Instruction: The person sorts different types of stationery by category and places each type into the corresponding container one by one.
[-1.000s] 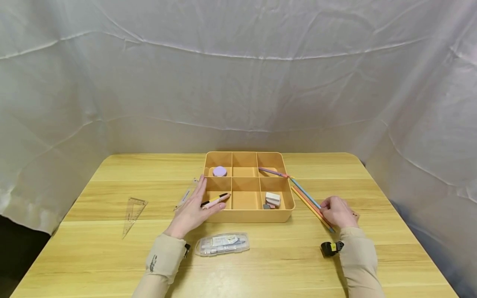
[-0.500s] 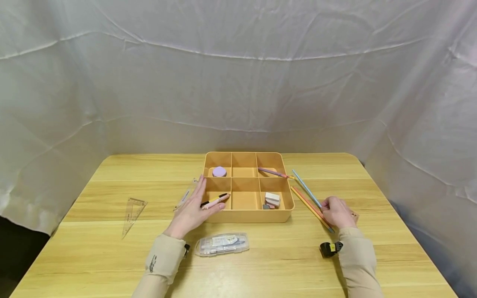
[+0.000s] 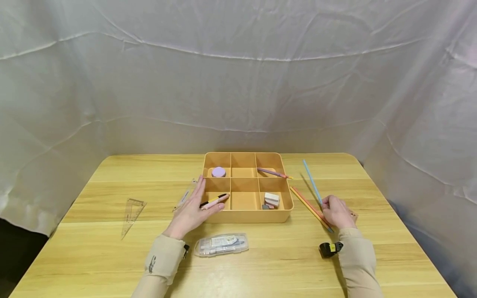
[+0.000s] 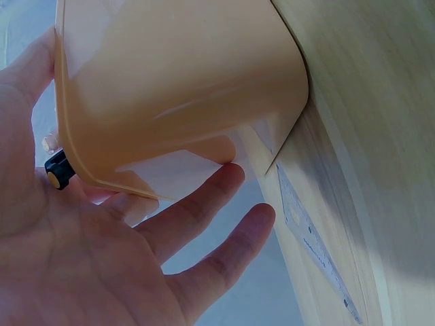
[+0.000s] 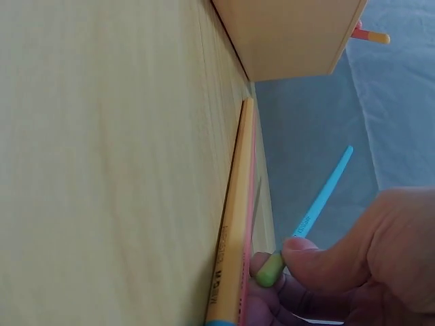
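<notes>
In the head view my left hand rests against the left side of the orange divided box, its fingers extended along the outer wall. The left wrist view shows my fingers touching that wall. My right hand pinches a light blue pencil near its lower end, between thumb and fingers; the pencil's far end is tilted up off the table. Beneath and beside that hand, a yellow pencil and an orange-red one lie on the table. A green end shows at the pinch.
The box holds a lilac round item, pens, a purple pencil poking over the right rim, and white erasers. A clear pen case lies in front; a set square and a ruler lie leftward.
The light blue pencil's far end has swung to the right and up, away from the box and the purple pencil. My left hand has hardly moved.
</notes>
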Action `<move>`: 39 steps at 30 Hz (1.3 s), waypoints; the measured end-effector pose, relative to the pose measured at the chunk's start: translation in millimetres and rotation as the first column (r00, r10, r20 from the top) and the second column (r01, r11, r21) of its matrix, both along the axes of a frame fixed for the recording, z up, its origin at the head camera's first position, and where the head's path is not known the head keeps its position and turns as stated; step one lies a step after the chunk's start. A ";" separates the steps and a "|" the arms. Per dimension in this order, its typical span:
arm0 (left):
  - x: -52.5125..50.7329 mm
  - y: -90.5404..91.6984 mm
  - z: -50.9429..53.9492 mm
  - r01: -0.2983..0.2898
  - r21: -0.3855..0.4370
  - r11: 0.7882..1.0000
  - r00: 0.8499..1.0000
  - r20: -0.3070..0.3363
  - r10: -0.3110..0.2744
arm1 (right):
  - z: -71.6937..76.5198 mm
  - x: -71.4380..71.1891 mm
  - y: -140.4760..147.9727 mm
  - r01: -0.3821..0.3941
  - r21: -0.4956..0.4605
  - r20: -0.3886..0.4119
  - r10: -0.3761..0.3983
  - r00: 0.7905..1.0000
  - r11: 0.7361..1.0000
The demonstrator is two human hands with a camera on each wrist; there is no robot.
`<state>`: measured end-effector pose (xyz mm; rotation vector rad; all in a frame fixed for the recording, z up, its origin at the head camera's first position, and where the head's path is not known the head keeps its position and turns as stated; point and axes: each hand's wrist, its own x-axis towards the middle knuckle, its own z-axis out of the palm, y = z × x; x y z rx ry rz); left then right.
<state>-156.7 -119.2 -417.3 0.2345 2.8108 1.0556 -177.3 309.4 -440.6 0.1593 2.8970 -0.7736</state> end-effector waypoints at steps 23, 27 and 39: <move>-0.4 0.0 -0.4 0.000 -0.005 1.000 1.000 0.002 0.000 | 0.9 -4.6 -23.3 0.063 -0.297 -0.671 -0.255 0.696 0.953; -0.3 0.0 -0.4 -0.001 -0.008 1.000 1.000 0.002 0.001 | 0.6 -6.8 -27.4 -0.010 -0.388 -0.755 -0.312 0.577 0.922; -0.2 -0.1 0.1 0.001 -0.009 1.000 1.000 0.007 -0.001 | 13.5 -6.8 -49.4 -0.250 -0.434 -0.851 -0.303 0.428 0.866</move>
